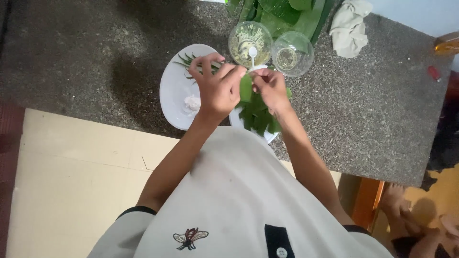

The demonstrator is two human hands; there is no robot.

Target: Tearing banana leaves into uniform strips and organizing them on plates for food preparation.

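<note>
Closest up is the person's pale shirt point(229, 200) with a little insect patch, both bare arms stretching away from it to a speckled stone counter point(373, 105). Left hand point(217, 86) and right hand point(270, 86) meet over a white plate of green leaf pieces point(258, 119), fingers of both pinched together on one folded green leaf strip point(245, 87) held just above that plate. Left of the plate sits a bigger white plate point(174, 88) with a white lump and some thin green slivers. Just beyond it are two clear cups point(270, 45), one with a white spoon in it. Farther back: big green leaves point(282, 14) and a crumpled cloth point(349, 26).
</note>
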